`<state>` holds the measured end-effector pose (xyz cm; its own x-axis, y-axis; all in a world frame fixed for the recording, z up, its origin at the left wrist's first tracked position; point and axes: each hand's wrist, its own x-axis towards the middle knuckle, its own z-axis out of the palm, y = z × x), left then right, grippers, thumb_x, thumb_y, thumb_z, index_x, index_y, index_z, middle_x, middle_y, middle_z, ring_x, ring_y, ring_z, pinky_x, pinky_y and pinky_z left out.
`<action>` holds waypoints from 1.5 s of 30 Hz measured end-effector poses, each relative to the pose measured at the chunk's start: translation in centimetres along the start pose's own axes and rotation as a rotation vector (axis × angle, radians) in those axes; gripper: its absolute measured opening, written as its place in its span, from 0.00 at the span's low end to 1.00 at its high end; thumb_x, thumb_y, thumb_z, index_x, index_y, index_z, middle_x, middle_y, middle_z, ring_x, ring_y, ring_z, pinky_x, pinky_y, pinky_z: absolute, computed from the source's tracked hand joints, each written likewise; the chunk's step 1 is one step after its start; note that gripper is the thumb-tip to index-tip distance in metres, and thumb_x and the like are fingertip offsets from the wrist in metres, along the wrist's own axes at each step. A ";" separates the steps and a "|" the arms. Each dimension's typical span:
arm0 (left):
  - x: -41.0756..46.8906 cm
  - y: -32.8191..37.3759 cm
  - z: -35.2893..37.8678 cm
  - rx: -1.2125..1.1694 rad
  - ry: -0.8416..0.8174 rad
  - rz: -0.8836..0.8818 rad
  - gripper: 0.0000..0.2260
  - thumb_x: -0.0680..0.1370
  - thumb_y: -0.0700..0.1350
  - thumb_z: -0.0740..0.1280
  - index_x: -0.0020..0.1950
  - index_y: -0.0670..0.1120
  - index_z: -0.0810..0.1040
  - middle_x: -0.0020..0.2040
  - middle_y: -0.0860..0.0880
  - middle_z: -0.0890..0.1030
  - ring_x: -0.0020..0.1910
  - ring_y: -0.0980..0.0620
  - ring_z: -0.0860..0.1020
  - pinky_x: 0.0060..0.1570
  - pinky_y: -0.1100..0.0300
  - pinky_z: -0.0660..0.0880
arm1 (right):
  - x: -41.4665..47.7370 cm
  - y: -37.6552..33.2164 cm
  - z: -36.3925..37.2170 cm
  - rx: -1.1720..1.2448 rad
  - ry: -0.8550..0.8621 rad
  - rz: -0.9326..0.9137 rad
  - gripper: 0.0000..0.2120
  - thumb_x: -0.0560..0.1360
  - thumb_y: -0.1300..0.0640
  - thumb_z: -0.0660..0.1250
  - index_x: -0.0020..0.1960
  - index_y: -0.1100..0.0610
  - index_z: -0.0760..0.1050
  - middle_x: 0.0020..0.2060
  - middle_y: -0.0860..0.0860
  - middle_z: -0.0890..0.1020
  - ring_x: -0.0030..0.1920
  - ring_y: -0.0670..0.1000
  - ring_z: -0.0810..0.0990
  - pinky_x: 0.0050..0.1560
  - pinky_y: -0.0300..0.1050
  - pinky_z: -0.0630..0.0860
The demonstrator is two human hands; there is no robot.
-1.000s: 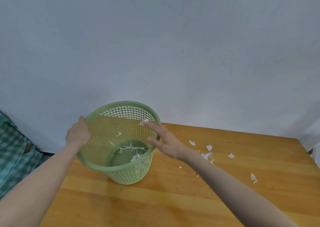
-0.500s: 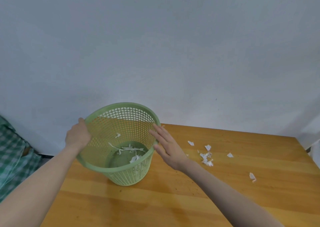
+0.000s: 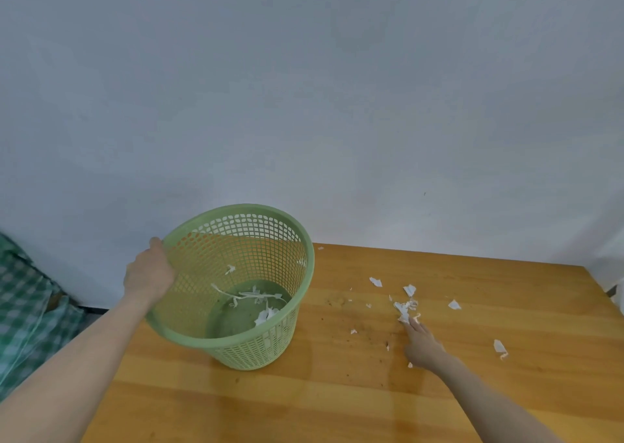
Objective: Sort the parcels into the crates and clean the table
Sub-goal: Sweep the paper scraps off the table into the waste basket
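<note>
A green mesh waste basket point(image 3: 287, 236) stands tilted toward me on the left part of the wooden table point(image 3: 337, 402). My left hand point(image 3: 148, 275) grips its left rim. White paper scraps point(image 3: 256, 302) lie on the basket's bottom. More torn white scraps point(image 3: 405, 309) are scattered on the table to the right. My right hand point(image 3: 422, 343) reaches over the table, fingers stretched toward the biggest clump of scraps, fingertips at its near edge. No parcels or crates are in view.
A plain pale wall point(image 3: 337, 105) rises right behind the table. A green checked cloth point(image 3: 23, 314) lies left of the table, lower down. Single scraps lie further right point(image 3: 499, 348) and near the table's back edge point(image 3: 320, 248).
My right hand has left the basket's rim and moved right and down onto the table, to the clump of scraps. The left hand still holds the basket rim.
</note>
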<state>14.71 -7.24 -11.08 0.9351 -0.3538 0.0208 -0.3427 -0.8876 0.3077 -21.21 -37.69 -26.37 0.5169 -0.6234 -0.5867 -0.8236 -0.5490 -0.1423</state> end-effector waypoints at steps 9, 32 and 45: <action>-0.5 0.4 -0.4 0.009 0.002 -0.009 0.12 0.75 0.38 0.65 0.49 0.41 0.61 0.44 0.37 0.73 0.49 0.33 0.74 0.42 0.50 0.65 | 1.3 0.7 -1.1 0.004 0.037 0.019 0.24 0.75 0.67 0.52 0.71 0.59 0.66 0.70 0.53 0.63 0.68 0.55 0.65 0.64 0.51 0.69; 0.2 -0.3 0.3 0.009 0.023 0.016 0.10 0.74 0.35 0.62 0.50 0.40 0.61 0.42 0.39 0.72 0.42 0.39 0.70 0.39 0.51 0.64 | -1.0 3.9 -3.9 0.689 0.144 0.212 0.16 0.79 0.65 0.56 0.63 0.65 0.76 0.65 0.59 0.75 0.66 0.59 0.71 0.63 0.49 0.69; 0.6 -0.4 0.7 0.029 0.019 -0.009 0.11 0.73 0.34 0.61 0.54 0.38 0.63 0.47 0.35 0.75 0.49 0.34 0.74 0.41 0.51 0.66 | -3.3 -2.2 -9.9 0.931 0.332 0.035 0.13 0.75 0.54 0.70 0.53 0.62 0.82 0.46 0.56 0.81 0.49 0.55 0.78 0.53 0.49 0.74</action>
<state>15.35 -7.30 -11.86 0.9395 -0.3406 0.0365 -0.3368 -0.8990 0.2800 -18.77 -39.95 -16.26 0.4106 -0.8336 -0.3695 -0.6206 0.0414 -0.7830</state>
